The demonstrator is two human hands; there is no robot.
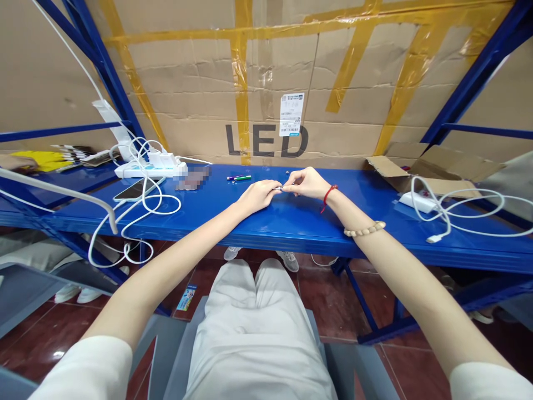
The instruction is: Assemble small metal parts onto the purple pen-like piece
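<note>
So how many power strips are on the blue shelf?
2. One white power strip lies at the left with chargers and cables plugged in, beside a phone. The other lies at the right near the torn cardboard. More may be hidden.

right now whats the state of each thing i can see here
left hand: pinching a small part, resting on shelf
right hand: pinching the same small part
phone: lying flat, cable attached
power strip: chargers plugged in
pens: lying flat
cardboard box: flaps open

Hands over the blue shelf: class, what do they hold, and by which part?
The left hand and right hand pinch a tiny dark item between their fingertips, one at each end. It is too small to identify.
</note>
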